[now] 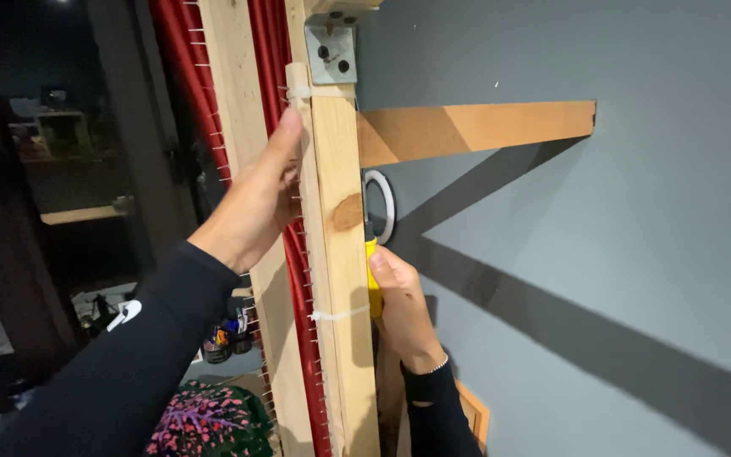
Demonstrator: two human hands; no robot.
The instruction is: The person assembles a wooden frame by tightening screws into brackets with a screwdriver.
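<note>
Landmark: upright wooden post [338, 254] in the middle of the view. Left hand [257, 203] is on the left side of the post, fingers pressing a thin wooden strip [299, 127] against the post's left edge, thumb side up toward the metal bracket [331, 53] at the post's top; grip closed around the strip, holding it flat to the post. Right hand [401, 309] is just right of the post, lower down, grip wrapped tight on the yellow handle of a tool [373, 279]; the tool's upper end runs up behind the post edge, tip hidden, cannot tell what kind it is. White cable tie [336, 315] wraps the post level with the right hand, another white tie [298, 90] wraps the strip near the bracket. White ring [382, 206] hangs on the grey wall [602, 254] just right of the post, above the tool. Red threads [274, 51] run down left of the post over rows of small nails.

To do it well, my judgement: keep the strip pinned flush to the post with the left hand, keep those fingers away from the tool end, work the tool close to the tie, watch the threads and nails left of the post
</note>
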